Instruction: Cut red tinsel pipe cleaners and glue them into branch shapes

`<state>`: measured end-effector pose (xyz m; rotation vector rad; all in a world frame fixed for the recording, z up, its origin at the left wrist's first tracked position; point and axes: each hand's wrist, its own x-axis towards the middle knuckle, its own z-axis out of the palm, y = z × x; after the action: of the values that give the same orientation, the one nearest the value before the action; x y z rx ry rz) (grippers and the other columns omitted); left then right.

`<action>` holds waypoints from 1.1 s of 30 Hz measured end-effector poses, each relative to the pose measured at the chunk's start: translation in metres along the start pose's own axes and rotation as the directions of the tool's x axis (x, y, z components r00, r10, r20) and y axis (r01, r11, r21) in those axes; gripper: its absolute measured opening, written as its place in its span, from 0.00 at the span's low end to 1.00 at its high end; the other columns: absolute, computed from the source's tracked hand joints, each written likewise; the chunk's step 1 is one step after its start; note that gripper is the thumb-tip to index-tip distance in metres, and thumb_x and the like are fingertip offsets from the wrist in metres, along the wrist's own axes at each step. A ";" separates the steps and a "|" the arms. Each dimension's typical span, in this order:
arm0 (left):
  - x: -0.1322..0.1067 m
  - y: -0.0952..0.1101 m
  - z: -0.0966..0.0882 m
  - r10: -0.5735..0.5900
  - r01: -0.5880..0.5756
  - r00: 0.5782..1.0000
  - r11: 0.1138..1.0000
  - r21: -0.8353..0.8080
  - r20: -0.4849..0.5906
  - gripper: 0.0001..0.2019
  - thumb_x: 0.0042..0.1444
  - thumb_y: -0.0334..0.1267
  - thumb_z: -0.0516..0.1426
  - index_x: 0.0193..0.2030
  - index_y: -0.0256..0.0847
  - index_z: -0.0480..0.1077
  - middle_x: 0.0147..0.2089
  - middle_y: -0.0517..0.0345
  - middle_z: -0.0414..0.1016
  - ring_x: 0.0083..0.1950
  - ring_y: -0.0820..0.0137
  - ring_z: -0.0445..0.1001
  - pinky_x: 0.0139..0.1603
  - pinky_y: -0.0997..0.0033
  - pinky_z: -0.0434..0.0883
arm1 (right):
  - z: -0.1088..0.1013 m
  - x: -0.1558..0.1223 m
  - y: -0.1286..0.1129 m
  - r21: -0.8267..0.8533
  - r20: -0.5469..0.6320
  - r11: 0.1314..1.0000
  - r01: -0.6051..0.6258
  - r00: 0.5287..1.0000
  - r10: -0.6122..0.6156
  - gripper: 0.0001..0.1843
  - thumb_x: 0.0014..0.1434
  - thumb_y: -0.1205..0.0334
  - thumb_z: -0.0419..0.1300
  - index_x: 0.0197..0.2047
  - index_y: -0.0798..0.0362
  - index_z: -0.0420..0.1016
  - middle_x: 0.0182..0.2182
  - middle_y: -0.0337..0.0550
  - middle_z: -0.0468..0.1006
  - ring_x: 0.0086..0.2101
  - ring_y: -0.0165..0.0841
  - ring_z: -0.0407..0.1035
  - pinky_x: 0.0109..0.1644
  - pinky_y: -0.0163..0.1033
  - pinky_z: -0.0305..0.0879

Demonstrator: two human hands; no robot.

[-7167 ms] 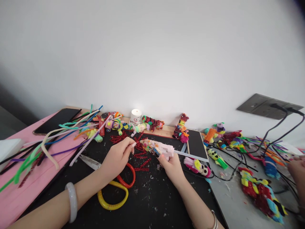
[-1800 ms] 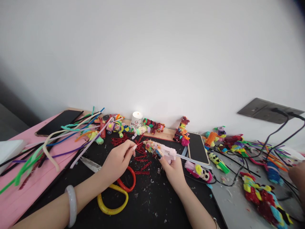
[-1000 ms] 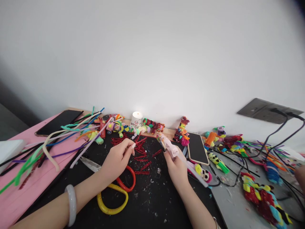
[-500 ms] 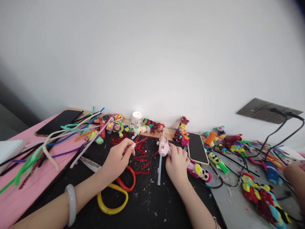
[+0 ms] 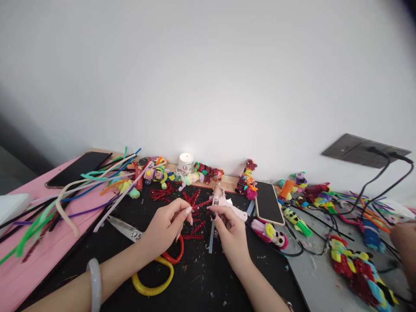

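On the craft table (image 5: 48, 255): a black work mat (image 5: 201, 277) covers the middle, pink board to its left, grey surface to its right.
Loose stock: long pipe cleaners (image 5: 81, 190) fan across the pink side; finished pipe-cleaner figures (image 5: 247, 177) line the wall edge, a lit candle (image 5: 185, 163) among them.
Tools: yellow-and-red scissors (image 5: 152, 268) lie under the left wrist; a pink glue gun (image 5: 224, 203) rests on the mat, touching the right hand, its glue stick (image 5: 211, 236) pointing toward the person.
Left hand (image 5: 165, 225): fingers pinched together, apparently on a short red glitter piece; the grip itself is too small to confirm.
Right hand (image 5: 229, 227): fingertips drawn together just above the red glitter pieces (image 5: 195, 208); whether they grip one cannot be told.
Handling note: small pieces likely want a fingertip pinch, kept clear of the gun's hot nozzle.
Edge of frame: another person's hand (image 5: 404, 247) at far right.
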<state>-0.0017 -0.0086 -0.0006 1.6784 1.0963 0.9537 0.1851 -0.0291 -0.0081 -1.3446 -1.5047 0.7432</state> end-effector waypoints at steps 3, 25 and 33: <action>-0.002 -0.001 0.003 -0.020 0.021 0.998 1.000 -0.018 0.052 0.13 0.64 0.43 0.46 0.31 0.40 0.64 0.20 0.68 0.61 0.17 0.77 0.60 0.21 0.77 0.60 | 0.006 -0.002 0.002 0.166 0.041 0.982 -0.087 0.996 0.082 0.09 0.57 0.62 0.58 0.40 0.51 0.78 0.36 0.43 0.77 0.36 0.36 0.70 0.40 0.38 0.65; -0.001 0.003 0.003 -0.004 -0.011 0.989 0.995 0.102 0.145 0.13 0.64 0.39 0.46 0.31 0.39 0.66 0.19 0.69 0.59 0.19 0.77 0.59 0.24 0.77 0.59 | 0.008 0.002 0.001 0.421 0.110 0.875 -0.239 0.971 0.212 0.07 0.52 0.59 0.64 0.29 0.54 0.76 0.25 0.38 0.75 0.27 0.30 0.66 0.33 0.33 0.61; -0.001 0.000 0.003 0.009 -0.034 0.987 0.988 0.150 0.162 0.14 0.64 0.40 0.46 0.31 0.39 0.66 0.20 0.68 0.60 0.20 0.77 0.59 0.25 0.77 0.59 | 0.008 0.003 0.003 0.454 0.117 0.856 -0.248 0.969 0.219 0.06 0.51 0.60 0.64 0.28 0.54 0.75 0.24 0.38 0.74 0.26 0.29 0.63 0.32 0.33 0.59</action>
<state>0.0009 -0.0108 -0.0017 1.8602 1.0664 0.7487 0.1792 -0.0241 -0.0131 -1.1463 -1.1137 1.2264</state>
